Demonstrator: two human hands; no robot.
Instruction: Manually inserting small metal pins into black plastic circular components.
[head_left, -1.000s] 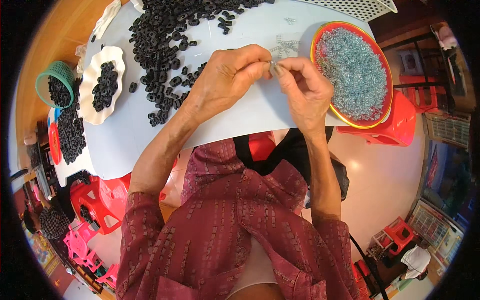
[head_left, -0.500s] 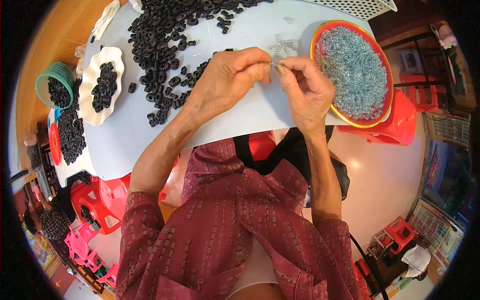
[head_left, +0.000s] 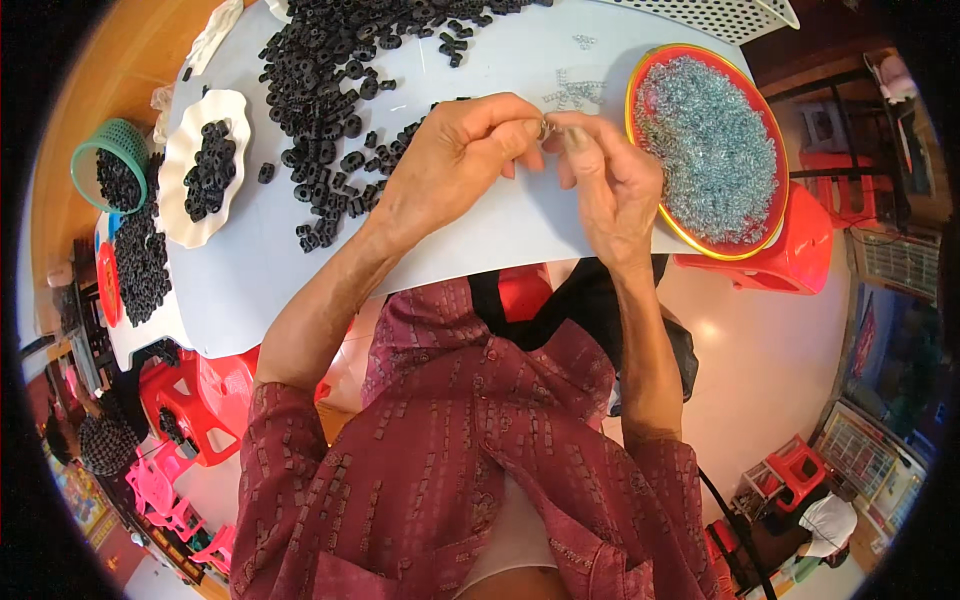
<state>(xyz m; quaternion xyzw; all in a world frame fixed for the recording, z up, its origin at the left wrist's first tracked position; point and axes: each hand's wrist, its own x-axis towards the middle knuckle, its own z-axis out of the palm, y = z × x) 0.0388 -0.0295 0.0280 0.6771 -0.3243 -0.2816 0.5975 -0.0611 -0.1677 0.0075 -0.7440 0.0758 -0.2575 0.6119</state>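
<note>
While left fingers [head_left: 512,136] pinch a small silvery piece [head_left: 546,127] at their tips, right fingers [head_left: 591,165] adjoin it, grip unclear.

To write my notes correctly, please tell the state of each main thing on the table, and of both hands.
Left hand: pinching a small shiny piece
Right hand: bent, fingertips at the same piece
Shallow red tray with yellow rim: filled with small silvery pieces
Small black plastic pieces: loose, spread in a heap
White scalloped dish: holding black pieces
White perforated plastic basket: partly out of view
</note>
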